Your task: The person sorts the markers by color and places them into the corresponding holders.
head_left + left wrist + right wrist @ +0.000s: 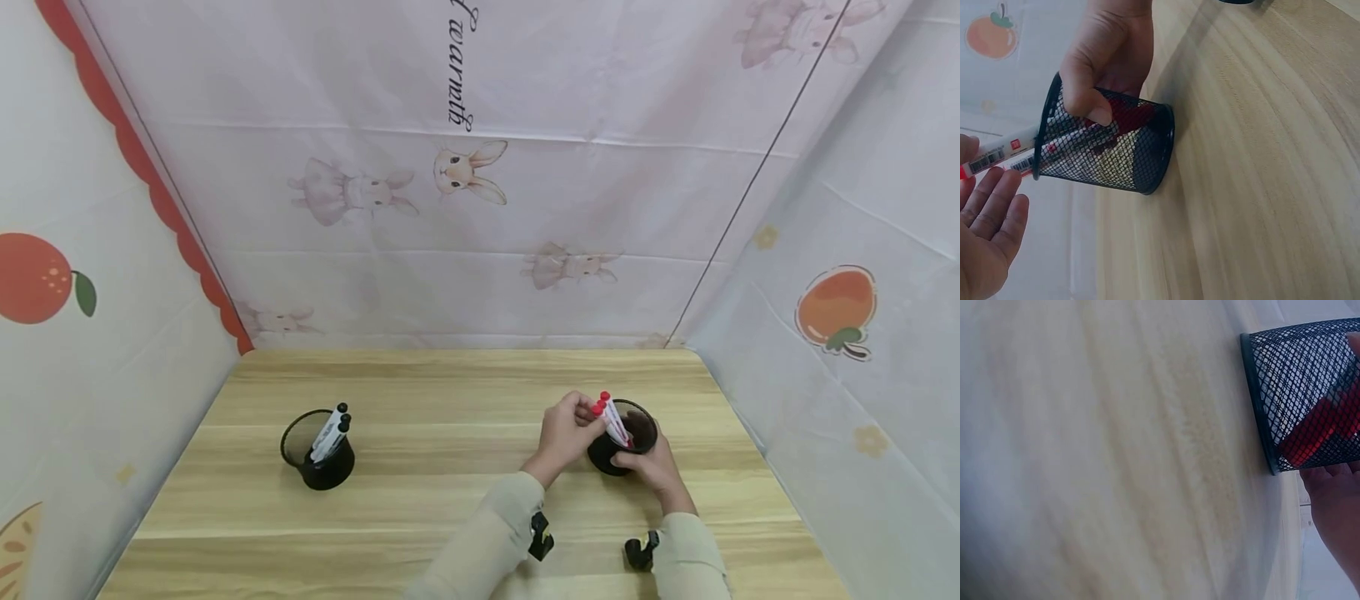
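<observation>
My right hand [660,462] grips a black mesh pen cup [603,457] from its right side, the thumb across the front. Several white markers with red ends [615,423] stand in this cup, leaning toward the left. In the left wrist view, the red caps show through the mesh, low in the cup. My left hand [566,429] is at the cup's rim and pinches the red end of one marker [999,153] between thumb and finger. Its other fingers spread out beside a second marker. The cup's base is close over the wooden tabletop.
A second black mesh pen cup [330,475] stands on the left of the wooden table [450,508], holding white markers with black ends [327,440]. Printed cloth walls [420,292] enclose the table at the back and both sides.
</observation>
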### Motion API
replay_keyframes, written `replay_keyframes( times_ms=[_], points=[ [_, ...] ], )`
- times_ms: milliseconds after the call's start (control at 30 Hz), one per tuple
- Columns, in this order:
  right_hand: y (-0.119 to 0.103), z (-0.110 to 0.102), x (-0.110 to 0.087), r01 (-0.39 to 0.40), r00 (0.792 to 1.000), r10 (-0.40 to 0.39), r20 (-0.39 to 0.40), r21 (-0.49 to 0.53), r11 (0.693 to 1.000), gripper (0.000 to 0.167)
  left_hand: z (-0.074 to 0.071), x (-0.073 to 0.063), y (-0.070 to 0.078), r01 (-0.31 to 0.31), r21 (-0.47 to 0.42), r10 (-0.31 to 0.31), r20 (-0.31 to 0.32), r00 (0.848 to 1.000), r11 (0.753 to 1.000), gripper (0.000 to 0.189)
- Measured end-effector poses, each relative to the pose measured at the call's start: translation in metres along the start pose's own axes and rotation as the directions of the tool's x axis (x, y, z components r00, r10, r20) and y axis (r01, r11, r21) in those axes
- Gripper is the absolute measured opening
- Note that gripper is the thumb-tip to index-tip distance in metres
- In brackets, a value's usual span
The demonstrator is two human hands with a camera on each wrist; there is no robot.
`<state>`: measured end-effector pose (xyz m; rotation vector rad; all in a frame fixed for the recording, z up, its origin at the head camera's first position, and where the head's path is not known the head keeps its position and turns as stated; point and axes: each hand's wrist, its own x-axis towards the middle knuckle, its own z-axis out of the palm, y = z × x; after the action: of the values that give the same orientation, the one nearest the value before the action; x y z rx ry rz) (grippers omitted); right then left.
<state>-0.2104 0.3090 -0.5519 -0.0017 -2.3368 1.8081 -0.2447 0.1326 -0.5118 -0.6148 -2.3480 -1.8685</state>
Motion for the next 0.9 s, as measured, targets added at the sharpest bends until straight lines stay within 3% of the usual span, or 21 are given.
replay_keyframes(
  times_ms=[500,633,900],
  points=[
    [-0.006,0.001,0.001,-0.006,1.0,0.006,0.012,-0.018,1.0,0.084,0.0,0.003,-0.005,0.049,0.062,-0.049,-0.002,0.999,0.997,0.016],
    [0.004,-0.002,0.004,-0.01,1.0,0.01,0.009,-0.008,1.0,0.085,0.001,0.003,-0.006,0.077,0.088,-0.079,0.022,0.997,0.993,0.017],
    [0.029,-0.004,0.011,-0.033,0.999,0.034,0.006,-0.04,0.999,0.088,0.005,0.003,-0.001,0.041,0.177,-0.055,0.075,0.996,0.983,0.009]
  ],
)
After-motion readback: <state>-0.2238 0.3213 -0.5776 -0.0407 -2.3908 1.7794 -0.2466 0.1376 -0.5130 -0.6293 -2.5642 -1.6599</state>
